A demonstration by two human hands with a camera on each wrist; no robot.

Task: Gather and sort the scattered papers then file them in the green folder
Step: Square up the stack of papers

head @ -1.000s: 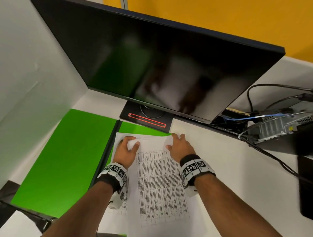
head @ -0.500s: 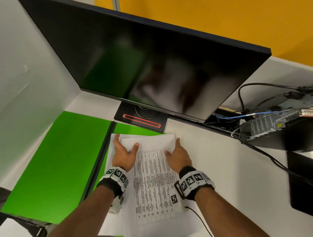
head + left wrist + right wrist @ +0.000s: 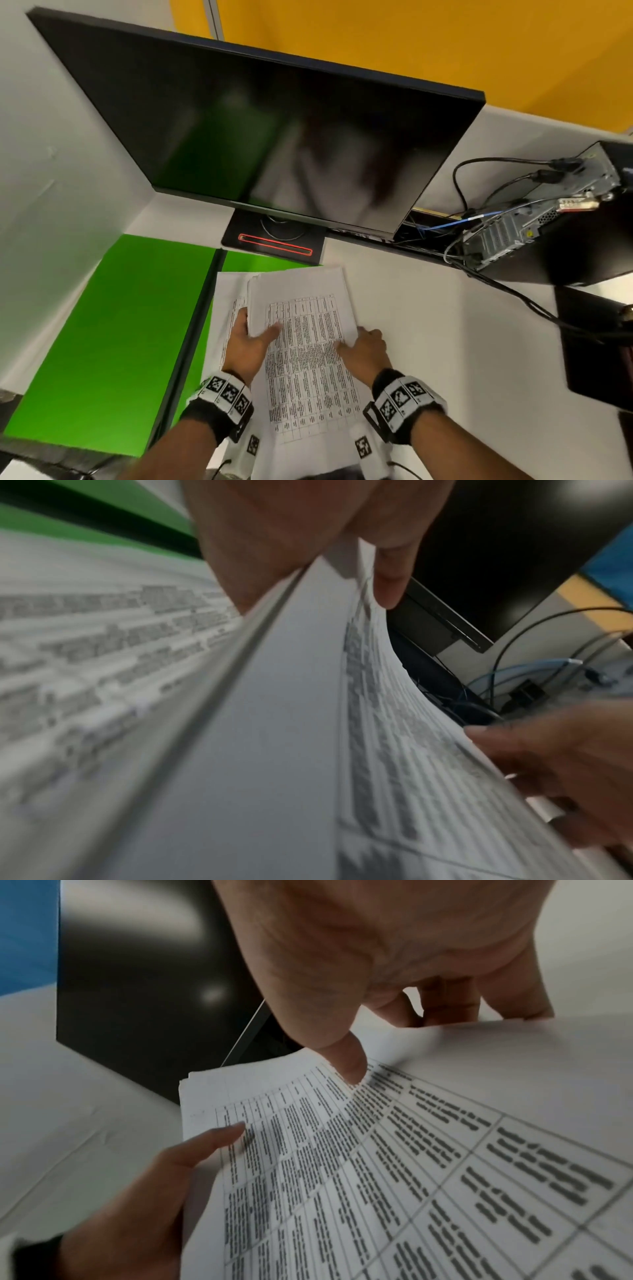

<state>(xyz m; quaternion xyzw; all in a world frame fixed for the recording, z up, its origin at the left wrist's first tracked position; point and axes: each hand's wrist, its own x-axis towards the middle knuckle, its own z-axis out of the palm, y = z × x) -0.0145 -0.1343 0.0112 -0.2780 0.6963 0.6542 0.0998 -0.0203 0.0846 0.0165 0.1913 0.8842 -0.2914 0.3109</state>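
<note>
A stack of white papers [image 3: 308, 346] printed with tables lies in front of me, partly over the right flap of the open green folder [image 3: 113, 335]. My left hand [image 3: 257, 329] pinches the stack's left edge, thumb on top and fingers under. My right hand [image 3: 356, 339] pinches its right edge the same way. In the left wrist view the stack [image 3: 274, 723] is raised off a printed sheet [image 3: 85, 656] that stays on the folder. In the right wrist view my thumb [image 3: 346, 1064] presses on the top page [image 3: 394, 1164].
A large dark monitor [image 3: 274, 137] on a black stand base [image 3: 274, 241] rises just behind the papers. A computer case with cables [image 3: 534, 226] and a black object [image 3: 596, 342] sit on the right. A white partition [image 3: 51, 171] borders the left.
Both hands slid back from the stack's far edge to its sides and took hold of it. The stack's left side has lifted off the sheet below.
</note>
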